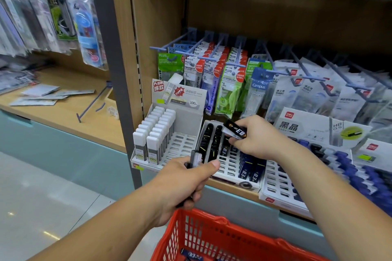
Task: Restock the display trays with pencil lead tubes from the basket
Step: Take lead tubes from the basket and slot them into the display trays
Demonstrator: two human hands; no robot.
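My right hand [255,137] pinches a black lead tube [235,130] marked with white letters, tilted just above the middle display tray [230,164]. That tray holds rows of black tubes on its left and dark blue ones on its right, with open slots between. My left hand [182,184] grips a small bunch of dark tubes [196,159], one marked HB, in front of the tray. The red basket [212,237] sits below my arms; a blue tube [194,255] lies in it.
A white tray [182,144] on the left holds white-capped tubes with many free slots. On the right stands a third tray [275,182] of blue and black tubes. Packets of correction tape hang on blue hooks [224,63] behind. A grey upright post [114,70] borders the shelf.
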